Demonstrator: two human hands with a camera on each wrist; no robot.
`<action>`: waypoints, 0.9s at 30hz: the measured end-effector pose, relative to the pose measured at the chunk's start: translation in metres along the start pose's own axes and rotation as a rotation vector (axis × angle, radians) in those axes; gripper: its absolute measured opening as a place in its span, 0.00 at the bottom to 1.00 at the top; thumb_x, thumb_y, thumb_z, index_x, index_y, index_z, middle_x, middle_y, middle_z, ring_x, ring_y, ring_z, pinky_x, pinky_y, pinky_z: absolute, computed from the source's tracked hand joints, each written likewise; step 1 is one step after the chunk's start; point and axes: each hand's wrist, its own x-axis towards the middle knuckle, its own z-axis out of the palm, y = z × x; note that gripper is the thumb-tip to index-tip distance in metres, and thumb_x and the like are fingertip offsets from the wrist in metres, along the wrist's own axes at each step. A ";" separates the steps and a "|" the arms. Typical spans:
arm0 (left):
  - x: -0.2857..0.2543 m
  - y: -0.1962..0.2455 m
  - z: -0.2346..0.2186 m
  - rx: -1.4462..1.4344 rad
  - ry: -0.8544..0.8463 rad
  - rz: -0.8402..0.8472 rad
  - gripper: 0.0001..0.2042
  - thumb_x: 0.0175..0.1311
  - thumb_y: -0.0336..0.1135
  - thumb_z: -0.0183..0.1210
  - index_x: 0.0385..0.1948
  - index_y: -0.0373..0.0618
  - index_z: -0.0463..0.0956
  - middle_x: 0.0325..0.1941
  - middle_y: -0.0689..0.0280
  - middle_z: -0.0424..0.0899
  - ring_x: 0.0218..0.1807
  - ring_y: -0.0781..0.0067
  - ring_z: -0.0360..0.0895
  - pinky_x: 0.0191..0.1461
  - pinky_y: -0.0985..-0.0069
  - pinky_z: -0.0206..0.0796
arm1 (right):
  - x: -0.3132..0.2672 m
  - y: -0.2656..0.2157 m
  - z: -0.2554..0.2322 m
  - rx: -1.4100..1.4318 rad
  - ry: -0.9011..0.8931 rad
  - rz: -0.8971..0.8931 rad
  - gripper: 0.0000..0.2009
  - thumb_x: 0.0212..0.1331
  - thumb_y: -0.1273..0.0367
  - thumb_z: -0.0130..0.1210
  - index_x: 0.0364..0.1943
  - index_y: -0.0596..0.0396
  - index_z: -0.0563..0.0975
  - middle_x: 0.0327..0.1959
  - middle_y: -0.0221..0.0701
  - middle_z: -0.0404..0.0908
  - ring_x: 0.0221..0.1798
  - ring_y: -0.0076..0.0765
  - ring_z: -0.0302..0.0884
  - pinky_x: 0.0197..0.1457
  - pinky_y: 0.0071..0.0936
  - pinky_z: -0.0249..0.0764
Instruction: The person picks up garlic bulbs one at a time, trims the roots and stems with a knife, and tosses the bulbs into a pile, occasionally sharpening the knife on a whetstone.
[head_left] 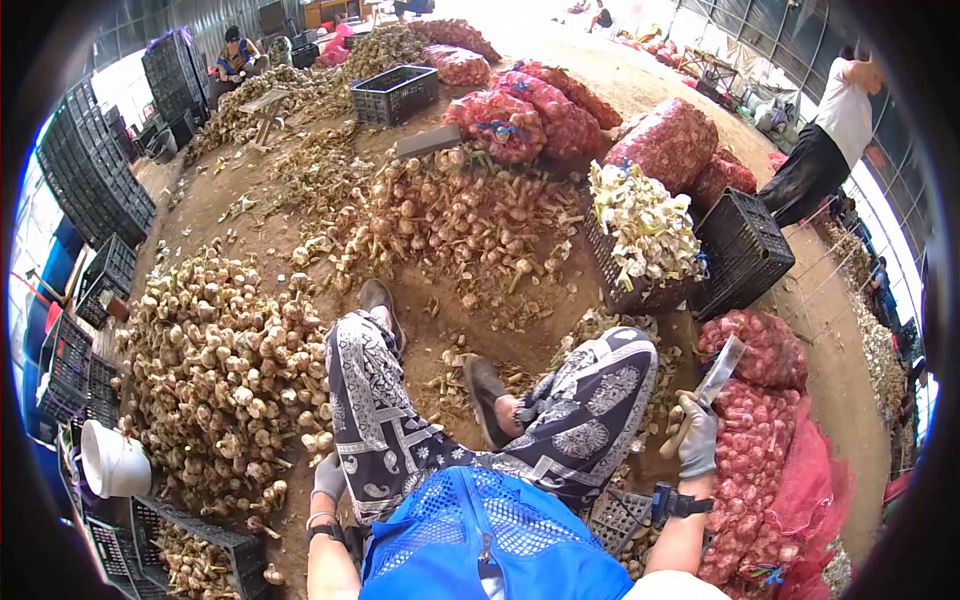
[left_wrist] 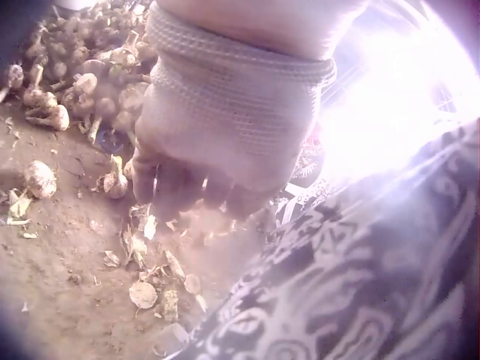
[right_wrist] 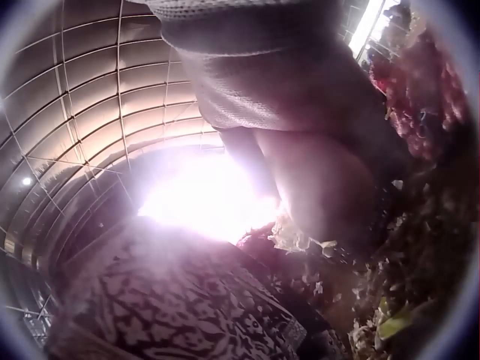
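My right hand (head_left: 698,440), in a pale glove, grips a knife by its wooden handle (head_left: 677,438). Its broad blade (head_left: 720,372) points up and away, over the red net sacks of garlic (head_left: 752,425). In the right wrist view the gloved hand (right_wrist: 277,97) is dark against glare, and the blade is hard to make out. Beside the left thigh hangs my left hand (head_left: 328,478), also gloved and holding nothing visible. The left wrist view has this hand (left_wrist: 225,135) low over the dirt, near a loose garlic bulb (left_wrist: 115,180) and the patterned trousers (left_wrist: 337,277).
A large heap of garlic (head_left: 230,360) lies to the left, another heap (head_left: 450,220) ahead. A crate of cut stems and peelings (head_left: 645,225) stands front right beside a tilted black crate (head_left: 745,250). A white bucket (head_left: 112,460) is at far left. A person (head_left: 835,120) stands at the right.
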 end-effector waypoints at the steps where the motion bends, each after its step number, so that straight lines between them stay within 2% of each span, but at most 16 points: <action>1: -0.005 0.003 -0.002 0.042 0.019 -0.015 0.22 0.63 0.46 0.61 0.51 0.38 0.80 0.49 0.49 0.86 0.52 0.57 0.84 0.55 0.67 0.72 | -0.001 -0.001 0.000 0.000 0.003 0.003 0.07 0.66 0.69 0.57 0.44 0.55 0.80 0.23 0.24 0.76 0.20 0.19 0.71 0.20 0.17 0.68; 2: 0.002 0.003 -0.003 0.150 -0.032 -0.003 0.24 0.62 0.49 0.61 0.51 0.38 0.80 0.50 0.48 0.85 0.54 0.53 0.83 0.56 0.65 0.72 | 0.003 0.004 -0.004 -0.002 -0.004 0.015 0.07 0.66 0.69 0.57 0.44 0.55 0.80 0.23 0.24 0.76 0.20 0.19 0.71 0.20 0.17 0.68; 4: -0.002 -0.003 -0.002 0.187 -0.031 -0.040 0.25 0.61 0.50 0.61 0.52 0.38 0.80 0.50 0.46 0.85 0.54 0.50 0.82 0.56 0.64 0.71 | 0.022 0.017 -0.021 0.007 -0.012 -0.021 0.07 0.66 0.69 0.57 0.43 0.56 0.80 0.23 0.24 0.76 0.19 0.19 0.71 0.21 0.17 0.68; 5: 0.012 -0.033 0.005 0.117 -0.043 -0.028 0.25 0.61 0.49 0.61 0.53 0.38 0.79 0.49 0.46 0.85 0.54 0.51 0.83 0.55 0.64 0.72 | 0.028 0.021 -0.028 0.024 -0.029 -0.023 0.06 0.66 0.70 0.57 0.43 0.56 0.80 0.22 0.24 0.76 0.19 0.19 0.71 0.19 0.16 0.67; 8: 0.007 -0.002 0.005 0.176 0.001 -0.040 0.20 0.61 0.45 0.61 0.47 0.38 0.81 0.43 0.49 0.87 0.49 0.52 0.84 0.51 0.63 0.73 | 0.029 0.015 -0.043 -0.085 -0.011 -0.040 0.06 0.66 0.70 0.58 0.43 0.54 0.80 0.22 0.23 0.76 0.19 0.19 0.72 0.16 0.17 0.66; 9: -0.003 0.022 -0.006 0.385 0.031 0.115 0.11 0.61 0.38 0.58 0.37 0.40 0.81 0.37 0.53 0.87 0.41 0.53 0.84 0.44 0.62 0.73 | 0.033 0.018 -0.046 -0.090 0.035 -0.053 0.05 0.65 0.70 0.59 0.42 0.52 0.80 0.22 0.23 0.76 0.20 0.19 0.73 0.16 0.17 0.66; 11: 0.011 0.021 -0.002 0.384 0.017 0.188 0.12 0.61 0.39 0.58 0.37 0.40 0.81 0.37 0.53 0.87 0.41 0.53 0.84 0.44 0.62 0.73 | 0.027 0.009 -0.036 0.043 0.047 -0.021 0.03 0.62 0.72 0.61 0.38 0.51 0.81 0.24 0.22 0.78 0.22 0.19 0.75 0.19 0.18 0.68; 12: 0.025 0.015 0.004 0.317 -0.003 0.172 0.12 0.62 0.39 0.58 0.38 0.40 0.81 0.37 0.53 0.87 0.41 0.53 0.84 0.44 0.62 0.73 | 0.020 0.002 -0.031 0.092 0.050 -0.024 0.03 0.59 0.74 0.63 0.35 0.51 0.81 0.26 0.22 0.80 0.22 0.18 0.76 0.20 0.18 0.68; 14: 0.048 0.010 0.011 0.215 -0.042 0.094 0.12 0.62 0.39 0.58 0.38 0.40 0.81 0.37 0.54 0.87 0.41 0.53 0.83 0.44 0.63 0.73 | 0.027 0.007 -0.030 -0.075 0.139 -0.048 0.04 0.57 0.73 0.65 0.35 0.52 0.82 0.26 0.22 0.81 0.24 0.18 0.77 0.22 0.19 0.70; 16: 0.061 0.030 0.017 0.192 -0.076 0.034 0.12 0.62 0.39 0.57 0.38 0.40 0.81 0.37 0.54 0.87 0.41 0.53 0.83 0.45 0.63 0.73 | 0.030 0.005 -0.024 -0.074 0.121 -0.055 0.07 0.56 0.73 0.67 0.37 0.54 0.83 0.26 0.22 0.82 0.25 0.18 0.78 0.23 0.19 0.70; 18: 0.070 0.056 0.024 0.200 -0.102 0.010 0.12 0.62 0.39 0.57 0.39 0.40 0.81 0.37 0.54 0.86 0.41 0.53 0.83 0.45 0.63 0.73 | 0.027 -0.008 -0.013 -0.237 0.144 -0.174 0.09 0.55 0.72 0.67 0.41 0.56 0.83 0.26 0.20 0.80 0.27 0.15 0.74 0.27 0.19 0.70; 19: 0.075 0.066 0.027 0.202 -0.113 0.009 0.12 0.62 0.39 0.57 0.39 0.40 0.81 0.37 0.54 0.86 0.41 0.53 0.83 0.45 0.63 0.73 | 0.029 -0.009 -0.008 -0.299 0.169 -0.321 0.12 0.54 0.72 0.68 0.42 0.57 0.83 0.27 0.19 0.78 0.30 0.12 0.71 0.32 0.18 0.69; 20: 0.080 0.075 0.032 0.201 -0.126 0.009 0.12 0.63 0.39 0.57 0.39 0.40 0.81 0.38 0.54 0.86 0.41 0.53 0.83 0.45 0.63 0.73 | 0.026 -0.011 -0.003 -0.272 0.182 -0.390 0.15 0.53 0.72 0.68 0.46 0.58 0.82 0.28 0.18 0.76 0.32 0.12 0.68 0.36 0.18 0.69; 22: 0.089 0.088 0.040 0.201 -0.150 0.019 0.12 0.63 0.39 0.56 0.39 0.40 0.82 0.38 0.54 0.86 0.41 0.53 0.82 0.45 0.63 0.73 | 0.008 -0.034 0.015 -0.281 0.214 -0.570 0.17 0.54 0.73 0.67 0.49 0.59 0.80 0.30 0.19 0.78 0.33 0.12 0.70 0.38 0.18 0.71; 25: 0.100 0.103 0.051 0.197 -0.186 0.036 0.13 0.63 0.39 0.56 0.40 0.41 0.82 0.38 0.54 0.86 0.41 0.53 0.82 0.46 0.63 0.73 | -0.010 -0.050 0.030 -0.153 0.144 -0.608 0.17 0.57 0.73 0.66 0.52 0.60 0.79 0.33 0.20 0.81 0.35 0.12 0.73 0.40 0.17 0.73; 27: 0.106 0.109 0.056 0.188 -0.209 0.043 0.13 0.63 0.39 0.56 0.40 0.41 0.82 0.38 0.55 0.86 0.40 0.53 0.82 0.46 0.64 0.73 | -0.026 -0.062 0.036 -0.189 0.148 -0.642 0.17 0.58 0.73 0.66 0.52 0.60 0.79 0.33 0.20 0.81 0.34 0.11 0.74 0.39 0.16 0.73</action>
